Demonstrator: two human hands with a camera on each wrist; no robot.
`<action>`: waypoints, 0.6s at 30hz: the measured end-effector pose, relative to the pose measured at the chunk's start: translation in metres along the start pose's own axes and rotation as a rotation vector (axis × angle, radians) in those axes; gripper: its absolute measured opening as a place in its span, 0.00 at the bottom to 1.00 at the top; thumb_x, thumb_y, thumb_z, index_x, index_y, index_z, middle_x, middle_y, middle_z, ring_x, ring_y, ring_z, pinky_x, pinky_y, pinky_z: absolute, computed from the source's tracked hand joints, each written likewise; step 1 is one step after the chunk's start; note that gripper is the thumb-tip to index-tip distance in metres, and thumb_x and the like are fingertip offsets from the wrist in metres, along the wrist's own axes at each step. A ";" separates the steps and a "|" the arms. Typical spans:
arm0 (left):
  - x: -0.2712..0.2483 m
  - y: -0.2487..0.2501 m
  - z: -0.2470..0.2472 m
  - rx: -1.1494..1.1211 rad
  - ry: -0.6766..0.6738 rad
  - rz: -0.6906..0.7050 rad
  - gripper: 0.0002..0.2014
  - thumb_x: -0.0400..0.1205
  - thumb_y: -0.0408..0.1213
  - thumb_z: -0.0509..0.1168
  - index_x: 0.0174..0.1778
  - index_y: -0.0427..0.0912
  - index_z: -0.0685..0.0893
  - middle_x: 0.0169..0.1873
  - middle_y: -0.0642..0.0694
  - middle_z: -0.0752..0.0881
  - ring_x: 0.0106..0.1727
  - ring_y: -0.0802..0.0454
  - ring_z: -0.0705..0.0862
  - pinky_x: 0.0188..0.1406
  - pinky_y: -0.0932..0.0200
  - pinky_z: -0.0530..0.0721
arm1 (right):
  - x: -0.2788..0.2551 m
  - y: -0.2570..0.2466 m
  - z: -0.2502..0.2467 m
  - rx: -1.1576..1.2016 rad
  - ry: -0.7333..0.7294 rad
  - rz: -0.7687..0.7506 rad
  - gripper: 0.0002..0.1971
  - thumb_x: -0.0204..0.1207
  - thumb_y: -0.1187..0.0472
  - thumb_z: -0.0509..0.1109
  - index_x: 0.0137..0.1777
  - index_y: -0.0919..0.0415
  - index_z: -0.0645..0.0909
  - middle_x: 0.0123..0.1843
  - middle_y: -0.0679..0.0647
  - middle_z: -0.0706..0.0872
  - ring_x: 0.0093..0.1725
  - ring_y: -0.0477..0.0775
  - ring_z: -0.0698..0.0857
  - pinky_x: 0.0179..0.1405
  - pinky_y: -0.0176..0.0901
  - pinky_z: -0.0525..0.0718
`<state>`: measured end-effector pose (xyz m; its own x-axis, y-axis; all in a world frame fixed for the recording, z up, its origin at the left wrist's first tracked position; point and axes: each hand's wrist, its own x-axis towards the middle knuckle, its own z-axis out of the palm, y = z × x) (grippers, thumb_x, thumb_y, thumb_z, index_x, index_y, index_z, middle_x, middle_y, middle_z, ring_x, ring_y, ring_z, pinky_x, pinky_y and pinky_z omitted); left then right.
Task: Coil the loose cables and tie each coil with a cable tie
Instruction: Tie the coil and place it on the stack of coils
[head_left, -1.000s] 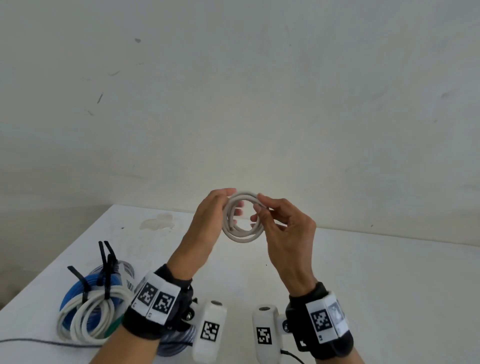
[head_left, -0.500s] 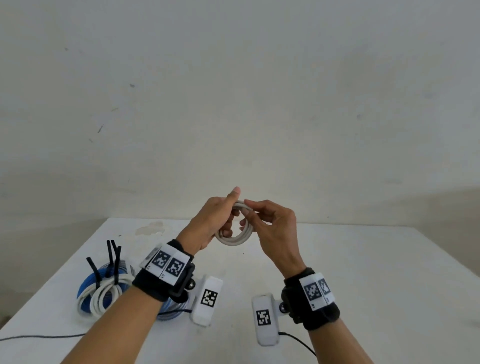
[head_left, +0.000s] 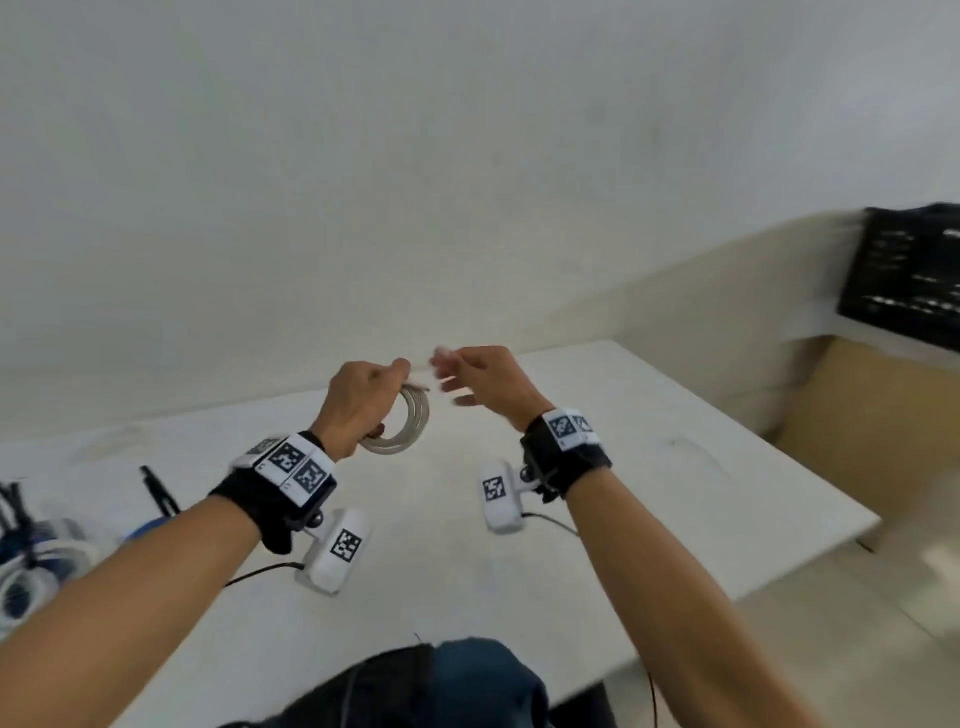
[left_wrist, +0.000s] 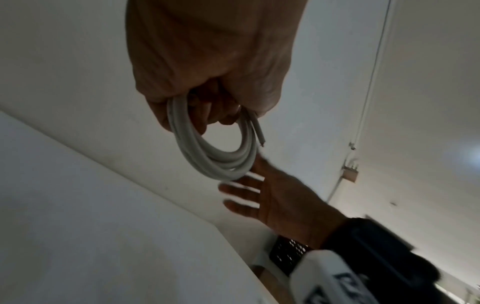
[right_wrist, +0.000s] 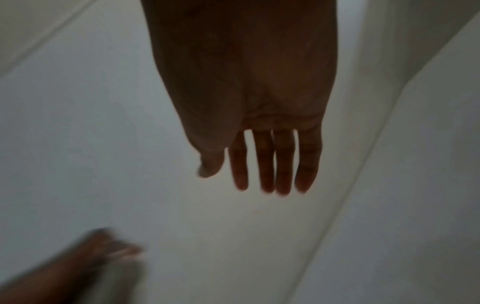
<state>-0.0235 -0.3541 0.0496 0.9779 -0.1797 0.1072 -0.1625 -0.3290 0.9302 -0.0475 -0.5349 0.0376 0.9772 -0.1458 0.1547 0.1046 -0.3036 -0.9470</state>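
Observation:
A small coil of white cable (head_left: 410, 426) (left_wrist: 221, 158) hangs above the white table (head_left: 675, 493), gripped by my left hand (head_left: 363, 400) (left_wrist: 207, 72) with its fingers curled through the loop. One cut end of the cable (left_wrist: 259, 131) sticks out beside the thumb. My right hand (head_left: 483, 379) (right_wrist: 259, 160) is just to the right of the coil, off it, with straight spread fingers and nothing in it. It also shows in the left wrist view as my right hand (left_wrist: 272, 195) below the coil.
Tied coils of blue and white cable (head_left: 36, 566) with black cable ties (head_left: 158, 493) lie at the table's left edge. A black crate (head_left: 909, 275) stands on a cardboard box (head_left: 872, 431) past the table's right end. Wall behind.
My right hand has let go of the coil and drawn off to the right with its fingers straightened. The left hand keeps the coil. The head view has swung to the right.

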 end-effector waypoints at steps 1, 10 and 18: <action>-0.004 -0.001 0.012 0.014 -0.043 0.011 0.27 0.83 0.44 0.64 0.15 0.44 0.74 0.16 0.51 0.69 0.18 0.49 0.67 0.20 0.60 0.71 | 0.001 0.019 -0.027 -0.160 0.114 0.055 0.22 0.83 0.46 0.72 0.53 0.68 0.89 0.48 0.61 0.91 0.49 0.58 0.89 0.53 0.53 0.85; -0.016 -0.014 0.051 -0.035 -0.186 -0.034 0.19 0.82 0.43 0.64 0.26 0.42 0.69 0.23 0.46 0.65 0.22 0.49 0.61 0.16 0.62 0.67 | -0.061 0.172 -0.216 -0.962 0.467 0.840 0.31 0.85 0.48 0.65 0.84 0.59 0.63 0.88 0.68 0.55 0.87 0.76 0.54 0.81 0.75 0.61; -0.011 -0.022 0.048 -0.076 -0.202 -0.072 0.18 0.80 0.43 0.64 0.27 0.43 0.68 0.22 0.47 0.64 0.19 0.50 0.61 0.20 0.61 0.66 | -0.062 0.165 -0.192 -1.124 0.431 0.624 0.15 0.83 0.70 0.60 0.66 0.71 0.81 0.65 0.71 0.84 0.66 0.73 0.84 0.63 0.60 0.83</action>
<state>-0.0374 -0.3899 0.0112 0.9391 -0.3426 -0.0260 -0.0750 -0.2782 0.9576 -0.1261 -0.7566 -0.0745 0.6492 -0.7584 0.0589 -0.7397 -0.6475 -0.1832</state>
